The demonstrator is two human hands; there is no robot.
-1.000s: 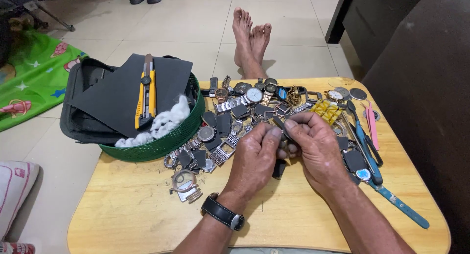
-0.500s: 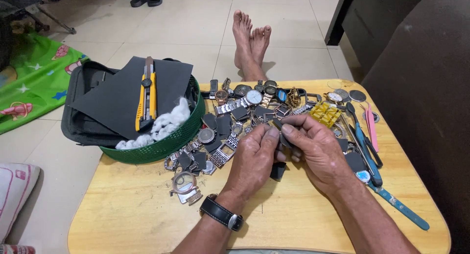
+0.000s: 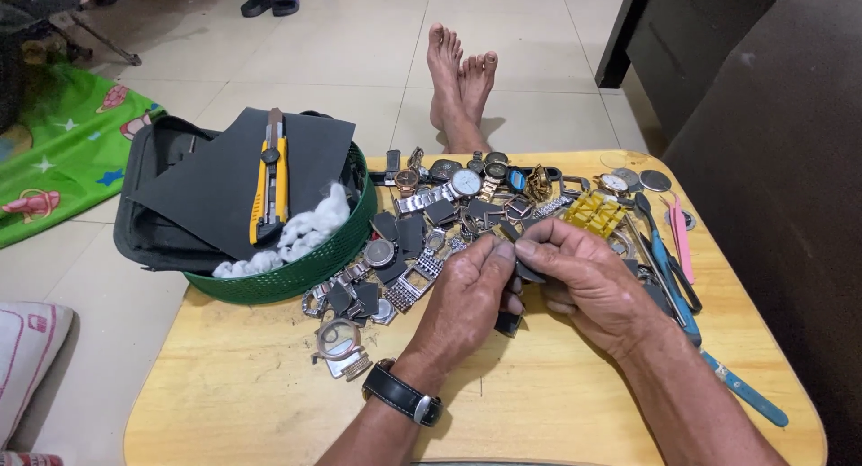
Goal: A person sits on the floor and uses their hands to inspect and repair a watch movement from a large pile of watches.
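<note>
I see two hands over the wooden bench [image 3: 224,376]. The left hand [image 3: 467,295] and the right hand [image 3: 584,282] meet at the middle, and both are closed with their fingertips on one small dark watch part [image 3: 525,270], which is held just above the bench top. A dark end of it shows below the left hand, but I cannot tell its exact shape. On the left wrist there is one black wristwatch [image 3: 402,394].

Behind the hands lies a pile of watch pieces [image 3: 449,206]: cases, metal bands and dark straps. They are too many and too mixed for me to count; I can pick out one watch with a white dial [image 3: 465,182] clearly. One yellow link piece [image 3: 594,213] lies near the right hand. In front of the pile, apart from it, lies one watch case with a round glass [image 3: 338,340].

At the right edge I count one pink pair of tweezers [image 3: 680,237] and one blue-handled tool [image 3: 669,277]; one more blue handle [image 3: 745,392] lies nearer to me.

At the left stands one green basket [image 3: 296,273]. On it lies one dark sheet [image 3: 215,188], on the sheet one yellow utility knife [image 3: 271,174], and beside it some white cotton [image 3: 305,228]. Beyond the bench, two bare feet [image 3: 460,80] rest on the tiled floor [image 3: 359,44].
</note>
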